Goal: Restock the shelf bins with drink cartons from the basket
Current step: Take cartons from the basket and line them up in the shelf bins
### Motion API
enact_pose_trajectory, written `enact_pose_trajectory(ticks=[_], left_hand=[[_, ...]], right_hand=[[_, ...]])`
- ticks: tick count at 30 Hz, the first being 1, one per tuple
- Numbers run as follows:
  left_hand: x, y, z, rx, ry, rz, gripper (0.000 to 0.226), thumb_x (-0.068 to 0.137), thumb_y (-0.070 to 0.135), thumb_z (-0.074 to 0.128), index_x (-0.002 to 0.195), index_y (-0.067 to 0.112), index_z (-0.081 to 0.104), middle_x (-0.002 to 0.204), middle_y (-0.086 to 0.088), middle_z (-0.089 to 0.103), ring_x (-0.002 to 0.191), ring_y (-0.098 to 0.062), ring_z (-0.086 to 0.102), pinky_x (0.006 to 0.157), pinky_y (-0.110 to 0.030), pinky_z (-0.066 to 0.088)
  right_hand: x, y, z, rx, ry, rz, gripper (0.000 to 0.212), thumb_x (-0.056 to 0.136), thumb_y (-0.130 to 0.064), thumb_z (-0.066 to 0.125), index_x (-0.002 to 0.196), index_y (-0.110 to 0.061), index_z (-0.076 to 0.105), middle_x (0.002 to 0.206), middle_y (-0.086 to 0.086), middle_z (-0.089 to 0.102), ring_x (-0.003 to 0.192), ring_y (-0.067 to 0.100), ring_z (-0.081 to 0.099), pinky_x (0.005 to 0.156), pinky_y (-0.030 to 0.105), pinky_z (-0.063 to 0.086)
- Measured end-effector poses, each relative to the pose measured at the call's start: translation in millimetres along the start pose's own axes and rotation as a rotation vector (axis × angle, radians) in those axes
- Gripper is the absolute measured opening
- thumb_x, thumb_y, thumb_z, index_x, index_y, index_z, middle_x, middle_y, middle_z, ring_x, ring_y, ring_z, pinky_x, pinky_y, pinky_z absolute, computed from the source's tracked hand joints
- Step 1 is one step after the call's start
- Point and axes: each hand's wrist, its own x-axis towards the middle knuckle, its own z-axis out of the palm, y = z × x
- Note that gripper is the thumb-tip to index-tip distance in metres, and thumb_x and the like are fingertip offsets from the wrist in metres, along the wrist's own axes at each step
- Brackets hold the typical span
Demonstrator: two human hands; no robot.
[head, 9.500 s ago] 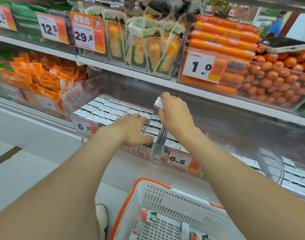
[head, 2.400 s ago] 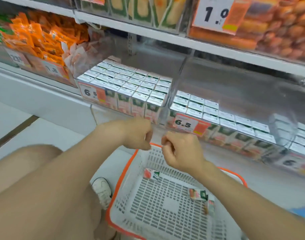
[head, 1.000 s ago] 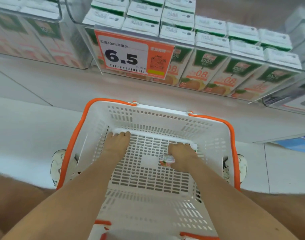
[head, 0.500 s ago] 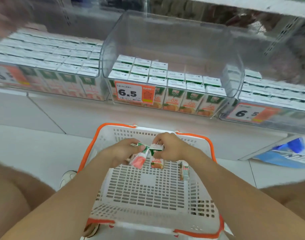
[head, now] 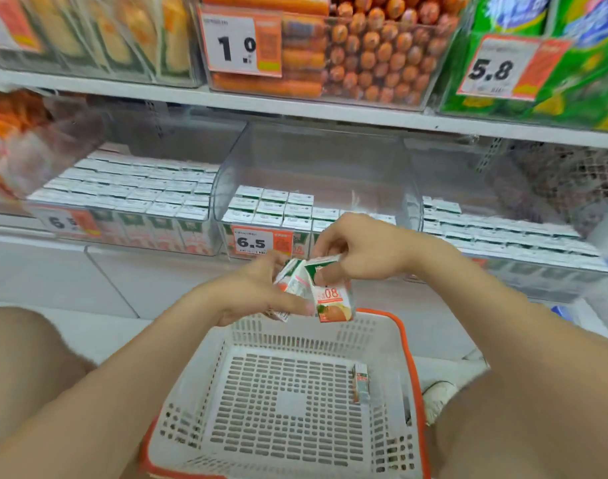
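Above basket, carton under right fingers (top pinched)

We log a white shelf with orange price tags over a pale floor; even light.

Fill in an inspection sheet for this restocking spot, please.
Surface: white floor; the basket stands on it between the knees.
Job's things: lying carton alone in the basket; middle bin has free room behind its cartons.
Clutter: nothing seen.
Hands: left hand grips a tilted carton; right hand pinches an upright carton by its top, above the basket.
Cables: nothing seen.
Surroundings: sausages on the shelf above; price tag on the middle bin; shoe beside the basket.
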Motion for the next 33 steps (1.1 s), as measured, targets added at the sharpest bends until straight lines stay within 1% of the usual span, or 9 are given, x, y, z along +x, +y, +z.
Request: enact_pose_trajectory(ticks=[4, 6, 10, 15, 20, 24, 27, 29, 33], left_hand=[[-8, 45, -19, 0.176, 0.201, 0.228, 0.055, 0.071, 0.019, 0.096, 0.116, 0.029, 0.065, 0.106, 0.001, 0.075, 0.098, -0.024, 0.075, 0.08, -0.043, 0.064], [-9, 60, -28, 0.19, 0.313, 0.326, 0.059, 0.07, 0.02, 0.098, 0.12, 0.033, 0.068, 0.102, 0.005, 0.075, 0.094, -0.017, 0.075, 0.075, -0.035, 0.063], [1, 71, -38, 0.159, 0.477, 0.481, 0.064, 0.075, 0.023, 0.096, 0.13, 0.028, 0.064, 0.11, 0.009, 0.077, 0.1, -0.008, 0.074, 0.089, -0.03, 0.059], [17, 75, -30, -0.006, 0.458, 0.539, 0.046, 0.092, 0.008, 0.08, 0.133, 0.016, 0.061, 0.116, 0.003, 0.078, 0.101, -0.014, 0.076, 0.088, -0.04, 0.064], [36, 74, -34, 0.098, 0.554, 0.569, 0.041, 0.094, 0.028, 0.076, 0.133, 0.035, 0.064, 0.127, 0.001, 0.069, 0.113, -0.01, 0.069, 0.092, -0.04, 0.062], [40, 71, -38, 0.113, 0.663, 0.538, 0.039, 0.099, 0.015, 0.069, 0.135, 0.027, 0.06, 0.126, 0.008, 0.067, 0.113, -0.002, 0.065, 0.088, -0.021, 0.059], [39, 69, -37, 0.113, 0.668, 0.507, 0.039, 0.1, 0.004, 0.064, 0.134, 0.023, 0.06, 0.124, 0.012, 0.069, 0.112, 0.0, 0.065, 0.084, -0.017, 0.057], [40, 67, -36, 0.114, 0.667, 0.492, 0.04, 0.099, -0.001, 0.064, 0.13, 0.023, 0.062, 0.12, 0.011, 0.07, 0.108, -0.001, 0.067, 0.071, -0.013, 0.057], [43, 64, -33, 0.069, 0.651, 0.469, 0.038, 0.098, -0.006, 0.064, 0.127, 0.019, 0.063, 0.121, 0.003, 0.07, 0.103, -0.005, 0.069, 0.061, -0.008, 0.054]], right_hand=[[-7, 0, -31, 0.154, 0.251, 0.002, 0.036, 0.068, -0.054, 0.081, 0.092, -0.027, 0.077, 0.081, 0.001, 0.076, 0.077, 0.023, 0.07, 0.077, 0.046, 0.058], [-5, 1, -35, 0.26, 0.369, -0.003, 0.03, 0.073, -0.047, 0.084, 0.094, -0.026, 0.078, 0.084, -0.001, 0.078, 0.079, 0.021, 0.073, 0.079, 0.046, 0.06], [13, -4, -30, 0.311, 0.586, 0.041, 0.015, 0.086, -0.041, 0.079, 0.095, -0.029, 0.078, 0.084, -0.01, 0.078, 0.077, 0.007, 0.07, 0.073, 0.031, 0.054], [31, -12, -25, 0.255, 0.646, 0.072, 0.024, 0.095, -0.046, 0.067, 0.113, -0.03, 0.073, 0.092, -0.01, 0.074, 0.08, 0.011, 0.065, 0.072, 0.031, 0.051], [37, -5, -36, 0.189, 0.746, 0.103, 0.023, 0.098, -0.04, 0.065, 0.11, -0.022, 0.073, 0.091, -0.01, 0.07, 0.086, 0.014, 0.062, 0.072, 0.029, 0.042], [43, 21, -50, 0.051, 0.886, 0.135, 0.026, 0.098, -0.031, 0.065, 0.12, -0.016, 0.067, 0.111, 0.004, 0.07, 0.102, 0.025, 0.062, 0.081, 0.033, 0.043], [52, 44, -57, -0.093, 0.756, 0.189, 0.037, 0.096, -0.018, 0.069, 0.132, -0.013, 0.059, 0.124, 0.012, 0.065, 0.117, 0.033, 0.056, 0.09, 0.038, 0.043], [63, 56, -52, -0.148, 0.647, 0.235, 0.042, 0.096, -0.014, 0.07, 0.136, -0.015, 0.058, 0.129, 0.015, 0.062, 0.121, 0.036, 0.054, 0.093, 0.038, 0.044], [89, 63, -32, -0.093, 0.424, 0.258, 0.04, 0.096, -0.02, 0.073, 0.136, -0.017, 0.064, 0.135, 0.014, 0.064, 0.123, 0.035, 0.059, 0.095, 0.041, 0.052]])
